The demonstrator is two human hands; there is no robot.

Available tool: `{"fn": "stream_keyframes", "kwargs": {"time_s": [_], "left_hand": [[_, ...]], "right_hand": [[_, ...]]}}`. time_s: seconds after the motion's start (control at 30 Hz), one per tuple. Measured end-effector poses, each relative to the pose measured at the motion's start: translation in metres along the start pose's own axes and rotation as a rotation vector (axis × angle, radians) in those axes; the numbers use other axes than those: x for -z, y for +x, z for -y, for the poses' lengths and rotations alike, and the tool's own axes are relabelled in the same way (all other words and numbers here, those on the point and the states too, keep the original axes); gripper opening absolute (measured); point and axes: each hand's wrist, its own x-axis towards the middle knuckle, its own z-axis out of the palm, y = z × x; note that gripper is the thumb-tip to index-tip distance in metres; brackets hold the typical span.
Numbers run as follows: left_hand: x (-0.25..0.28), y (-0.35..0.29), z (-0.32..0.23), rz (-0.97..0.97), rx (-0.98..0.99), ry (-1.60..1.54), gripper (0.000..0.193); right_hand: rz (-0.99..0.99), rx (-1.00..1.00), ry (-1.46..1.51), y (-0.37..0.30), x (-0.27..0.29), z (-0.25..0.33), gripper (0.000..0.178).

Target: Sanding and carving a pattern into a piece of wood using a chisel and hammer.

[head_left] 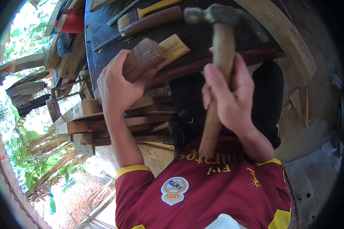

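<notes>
My left hand [120, 89] is closed around a dark brown wooden block [143, 57], fingers on its far left side and thumb on the near right. The block is tilted above the dark tabletop's near edge. Against its right end is a paler yellowish piece of wood [176, 49] with faint pencil marks; whether the two are joined, I cannot tell. In my right hand [235, 93] a hammer [223, 45] is gripped by its wooden handle. Its metal head is raised at the top, slightly blurred, right of the wood.
A chisel [153, 22] with a brown handle and a paintbrush [156, 8] lie on the dark table [99, 26], beside a thin teal stick [123, 12]. A curved timber [283, 28] runs along the right. Stacked boards [103, 128] sit below my left forearm. A red container [70, 21] stands far left.
</notes>
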Motion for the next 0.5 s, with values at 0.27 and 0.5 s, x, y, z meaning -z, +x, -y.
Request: {"fn": "stream_keyframes", "kwargs": {"time_s": [0.27, 0.5], "left_hand": [[-0.0001, 0.0004, -0.0004, -0.006, -0.009, 0.027, 0.054], [0.0012, -0.0032, -0.0030, -0.056, -0.030, 0.073, 0.054]], "right_hand": [[0.162, -0.115, -0.132, -0.0024, 0.0017, 0.0030, 0.034], [0.223, -0.225, -0.022, 0.0027, 0.0095, 0.0043, 0.032]]}}
